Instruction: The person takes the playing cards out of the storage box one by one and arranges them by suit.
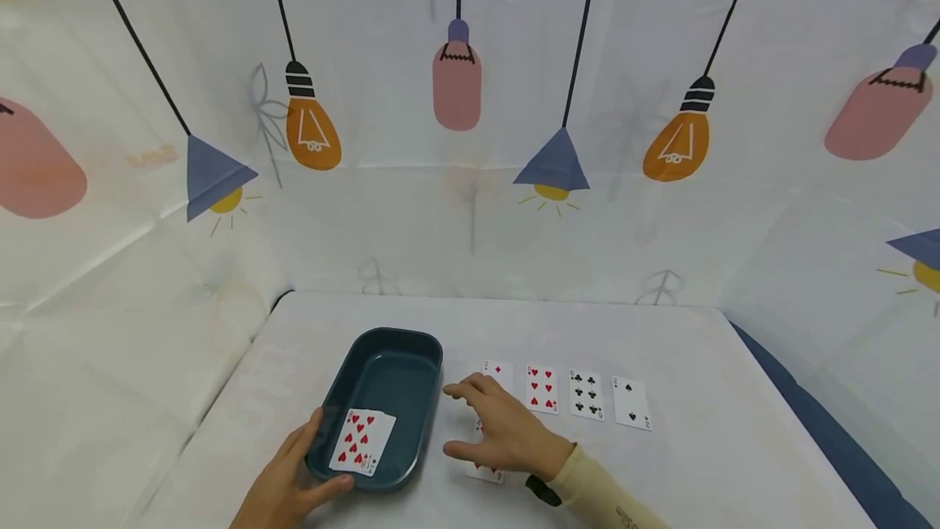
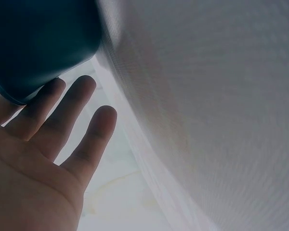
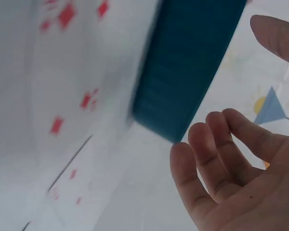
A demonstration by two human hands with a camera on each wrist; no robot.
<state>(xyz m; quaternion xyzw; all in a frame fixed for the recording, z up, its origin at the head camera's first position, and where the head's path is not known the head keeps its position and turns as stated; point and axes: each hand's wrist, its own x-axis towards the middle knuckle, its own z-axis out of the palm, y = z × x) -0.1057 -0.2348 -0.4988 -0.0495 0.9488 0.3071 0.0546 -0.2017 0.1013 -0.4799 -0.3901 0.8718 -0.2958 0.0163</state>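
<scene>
A dark teal rectangular tray point(image 1: 400, 415) stands on the white table, with a small stack of playing cards point(image 1: 362, 441) at its near end, a hearts card on top. My left hand point(image 1: 294, 472) spans the tray's near left corner. Its thumb rests at the near edge, and the fingers, spread and fairly straight, touch the left side. My right hand point(image 1: 507, 428), thumb apart from loosely bent fingers, hovers right of the tray with nothing in its grasp. Beneath it lies a red-suited card point(image 1: 485, 474), mostly covered. Beyond its knuckles, a diamonds card point(image 1: 499, 371) is partly hidden.
Right of the diamonds card, a hearts card point(image 1: 542, 389), a clubs card point(image 1: 587, 395) and a spades card point(image 1: 631, 403) lie face up in a row. White cloth walls point(image 1: 470, 227) printed with lamps surround the table point(image 1: 705, 447). A dark band point(image 1: 545, 491) is at my right wrist.
</scene>
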